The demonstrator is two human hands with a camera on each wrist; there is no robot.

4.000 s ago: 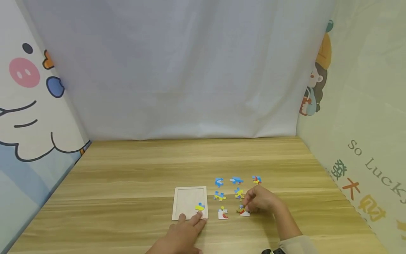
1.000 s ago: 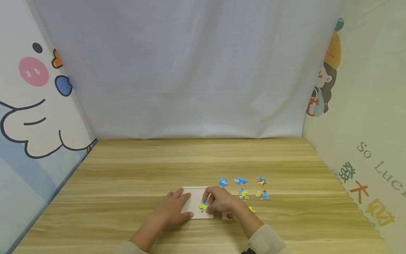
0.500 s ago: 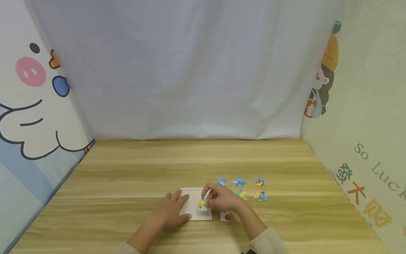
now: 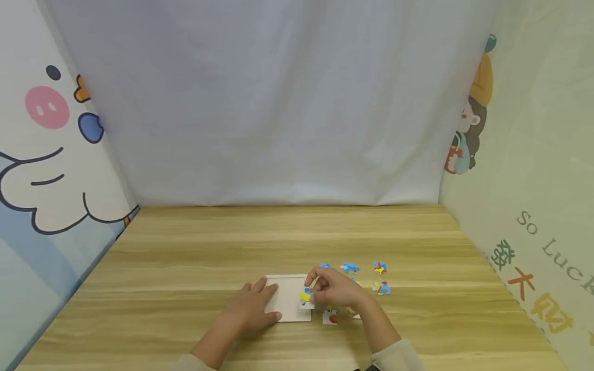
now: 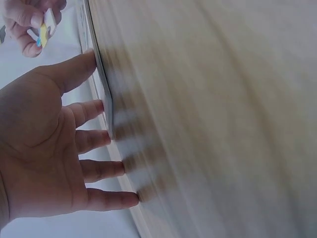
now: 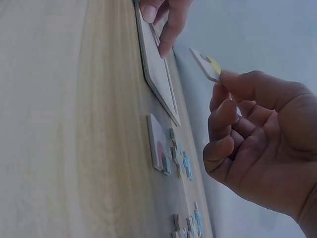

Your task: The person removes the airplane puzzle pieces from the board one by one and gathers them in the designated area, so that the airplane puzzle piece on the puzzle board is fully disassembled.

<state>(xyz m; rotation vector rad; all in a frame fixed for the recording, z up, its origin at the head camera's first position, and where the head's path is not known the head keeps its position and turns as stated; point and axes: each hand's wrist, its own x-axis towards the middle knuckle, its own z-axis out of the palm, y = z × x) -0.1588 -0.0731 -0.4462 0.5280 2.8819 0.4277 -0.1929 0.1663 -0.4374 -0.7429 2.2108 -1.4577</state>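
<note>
A jigsaw piece (image 4: 306, 298) in yellow, blue and white is pinched between the thumb and fingers of my right hand (image 4: 337, 288). In the right wrist view the piece (image 6: 207, 67) is tilted and held up off the table. It hangs over the right edge of a square wooden puzzle tray (image 4: 290, 299), whose visible inside is bare wood. My left hand (image 4: 248, 309) rests on the tray's left side with fingers spread and straight. In the left wrist view the thumb and fingertips of the left hand (image 5: 49, 148) touch the tray and the tabletop.
Loose jigsaw pieces lie right of the tray: a white and red one (image 4: 330, 317), a blue one (image 4: 350, 267), a red-yellow-blue one (image 4: 380, 267) and a blue-red one (image 4: 383, 288). Others are partly hidden by the right hand. A pale curtain (image 4: 287, 129) hangs behind the table.
The jigsaw piece lay in the tray earlier; my right hand has lifted it and shifted right. Since four seconds ago my left hand has moved from the tray's front edge to its left side.
</note>
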